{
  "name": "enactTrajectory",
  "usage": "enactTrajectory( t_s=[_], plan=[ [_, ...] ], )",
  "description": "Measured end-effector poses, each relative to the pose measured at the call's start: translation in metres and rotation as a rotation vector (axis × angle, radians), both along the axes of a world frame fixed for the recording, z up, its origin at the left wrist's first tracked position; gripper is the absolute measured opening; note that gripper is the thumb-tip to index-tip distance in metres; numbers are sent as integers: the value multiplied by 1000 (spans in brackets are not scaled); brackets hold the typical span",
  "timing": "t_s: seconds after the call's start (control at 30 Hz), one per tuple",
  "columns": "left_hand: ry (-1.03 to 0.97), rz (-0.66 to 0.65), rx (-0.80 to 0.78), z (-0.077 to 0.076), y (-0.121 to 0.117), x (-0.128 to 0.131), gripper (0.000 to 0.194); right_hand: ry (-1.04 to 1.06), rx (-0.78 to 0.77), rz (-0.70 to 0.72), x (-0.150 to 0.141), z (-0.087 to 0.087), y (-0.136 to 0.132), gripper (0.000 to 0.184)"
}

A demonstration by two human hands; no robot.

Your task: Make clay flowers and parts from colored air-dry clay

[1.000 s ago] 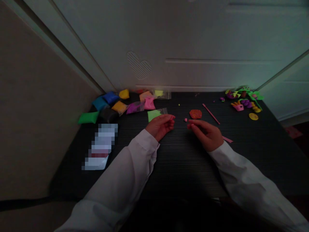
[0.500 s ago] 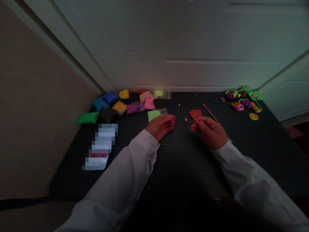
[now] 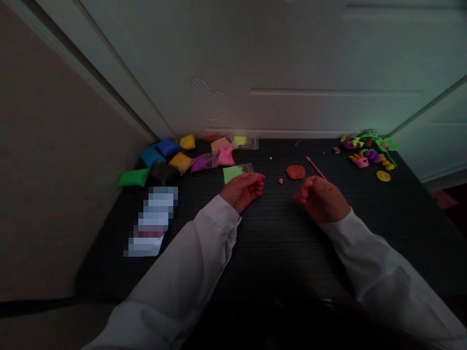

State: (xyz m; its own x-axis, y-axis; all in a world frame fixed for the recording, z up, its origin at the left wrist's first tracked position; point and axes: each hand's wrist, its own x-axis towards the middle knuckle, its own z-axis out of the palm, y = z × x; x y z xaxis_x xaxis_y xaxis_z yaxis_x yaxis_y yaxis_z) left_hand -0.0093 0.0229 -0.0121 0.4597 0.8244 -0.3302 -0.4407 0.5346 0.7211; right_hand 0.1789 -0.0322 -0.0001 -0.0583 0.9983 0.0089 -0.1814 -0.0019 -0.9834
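Note:
My left hand (image 3: 243, 190) is closed in a pinch, with a bit of pink, seemingly modelling clay (image 3: 260, 178), at its fingertips. It hovers by the light green clay packet (image 3: 232, 173). To the right, my right hand (image 3: 324, 200) is also closed, its thumb and forefinger pinching a small pink piece of clay (image 3: 311, 184). Between the hands a tiny pink clay lump (image 3: 280, 181) lies on the black table. Just behind it is a flat, orange-red clay disc (image 3: 296, 172). A thin pink modelling stick (image 3: 315, 167) lies beyond my right hand, which partly hides it.
Several coloured clay packets, among them a green one (image 3: 134, 177) and a pink one (image 3: 226, 155), line the back left. A phone (image 3: 155, 223) with a blurred screen lies at left. Finished clay figures (image 3: 368, 141) and a yellow disc (image 3: 383, 176) sit back right. A white panel (image 3: 292, 63) stands behind.
My right hand has moved slightly to the right and turned, still pinching the pink clay. More of the orange-red disc shows. My left hand stays in place.

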Motion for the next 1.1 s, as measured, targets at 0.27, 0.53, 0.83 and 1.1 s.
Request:
enactTrajectory(
  t_s=[0.27, 0.53, 0.83, 1.1],
  plan=[
    [6, -1, -1, 0, 0, 0, 10, 126, -59, 2, 0, 1, 0, 18],
    [202, 77, 268, -4, -4, 5, 17, 21, -64, 30, 1, 1, -1, 16],
    [493, 54, 601, -6, -11, 8, 16, 113, -29, 43, -2, 1, 2, 19],
    [560, 54, 621, -7, -8, 7, 17, 213, -116, 19, -2, 1, 3, 15]
  ],
)
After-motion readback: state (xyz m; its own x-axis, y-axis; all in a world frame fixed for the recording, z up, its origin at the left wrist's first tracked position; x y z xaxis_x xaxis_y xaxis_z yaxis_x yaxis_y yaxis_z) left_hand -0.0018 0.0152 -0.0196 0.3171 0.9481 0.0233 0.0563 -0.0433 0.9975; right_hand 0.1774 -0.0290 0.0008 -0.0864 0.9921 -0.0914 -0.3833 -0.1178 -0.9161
